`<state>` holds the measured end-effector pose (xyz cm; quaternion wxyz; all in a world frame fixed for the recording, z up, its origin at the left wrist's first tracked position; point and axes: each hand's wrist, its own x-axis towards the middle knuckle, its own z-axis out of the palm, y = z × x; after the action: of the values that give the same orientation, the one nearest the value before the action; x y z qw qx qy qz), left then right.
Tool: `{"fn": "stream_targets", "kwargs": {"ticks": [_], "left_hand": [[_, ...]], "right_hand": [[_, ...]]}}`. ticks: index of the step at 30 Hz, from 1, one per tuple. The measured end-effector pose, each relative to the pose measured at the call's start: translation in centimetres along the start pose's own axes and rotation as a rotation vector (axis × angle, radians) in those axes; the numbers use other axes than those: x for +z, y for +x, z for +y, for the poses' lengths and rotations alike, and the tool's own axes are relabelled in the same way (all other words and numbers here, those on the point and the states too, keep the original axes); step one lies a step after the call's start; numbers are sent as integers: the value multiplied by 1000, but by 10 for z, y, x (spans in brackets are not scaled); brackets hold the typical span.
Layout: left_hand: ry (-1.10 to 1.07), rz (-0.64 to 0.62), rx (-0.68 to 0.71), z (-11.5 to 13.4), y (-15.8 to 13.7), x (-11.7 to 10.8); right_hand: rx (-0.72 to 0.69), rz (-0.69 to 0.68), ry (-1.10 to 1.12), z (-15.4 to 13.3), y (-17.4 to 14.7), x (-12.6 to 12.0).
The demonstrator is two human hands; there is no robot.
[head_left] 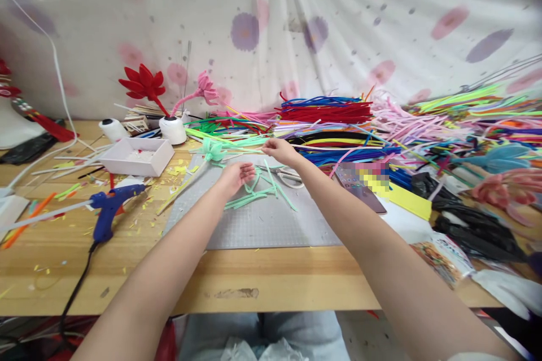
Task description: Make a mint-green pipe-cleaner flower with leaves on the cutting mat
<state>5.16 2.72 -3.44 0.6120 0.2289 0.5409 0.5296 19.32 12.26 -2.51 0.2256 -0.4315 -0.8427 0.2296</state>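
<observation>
My left hand [237, 176] hovers over the grey cutting mat [271, 231], palm turned inward, fingers loosely apart and nothing visible in them. Just beyond it lies a mint-green pipe-cleaner flower [214, 150] with a pale stem. My right hand [280, 150] is farther forward, its fingertips pinched at the ends of mint-green pipe cleaners [248, 141]; the exact grip is small and partly hidden. Between and below the hands, several bent mint-green pipe cleaners [250, 199] lie loose on the mat. Scissors [292, 178] rest beneath my right wrist.
A blue glue gun [110, 208] lies at left, near a white box [138, 156]. Red [144, 83] and pink [206, 89] flowers stand in thread spools. Bundles of coloured pipe cleaners [326, 115] line the back. A phone [359, 189] and black plastic bags [474, 231] are at right.
</observation>
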Motion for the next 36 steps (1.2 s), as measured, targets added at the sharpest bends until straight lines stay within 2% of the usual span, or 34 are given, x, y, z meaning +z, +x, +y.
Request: {"fn": "stream_targets", "kwargs": {"ticks": [3,7,9,12,15,19,21,23,24,26,27,29,31,33,36], "left_hand": [[-234,-187,-95,4,-6,10],[-317,-221,-118,8,-11,12],[-331,-198,-165,10,-13,9],[-274,-179,-235,15,-19,3],[-144,-202,-245,26,-22,-9],[140,-147,-116,47,-31,-38],[316,-118,-52,59,-44,-60],[508,-212,-52,70,-64,-83],[622,-308,-106,75,-75,-95],[851,-566,-358,80,-97,-115],[907,-616,-414,81,-106,-121],[981,-589,-458,81,-116,-129],[1104,-508,-487,79,-117,-129],[1228,-455,-423,78,-110,-125],[1294,-415,-86,72,-94,-113]], "right_hand": [[-146,-85,195,-27,-8,2],[-327,-249,213,-40,-16,2],[-318,-273,241,-40,-19,0],[-172,-201,262,-39,-21,-2],[-39,-107,298,-36,-23,-2],[42,5,289,-24,-26,-1],[44,-9,310,-14,-30,-2],[43,-77,356,-4,-36,-2],[44,-111,378,0,-38,-2],[63,-155,386,8,-43,-3],[88,-160,354,11,-44,-3],[153,-144,225,15,-46,-3],[204,-127,70,18,-46,-2],[194,-130,-30,19,-46,1],[130,-127,-114,20,-49,3]]}}
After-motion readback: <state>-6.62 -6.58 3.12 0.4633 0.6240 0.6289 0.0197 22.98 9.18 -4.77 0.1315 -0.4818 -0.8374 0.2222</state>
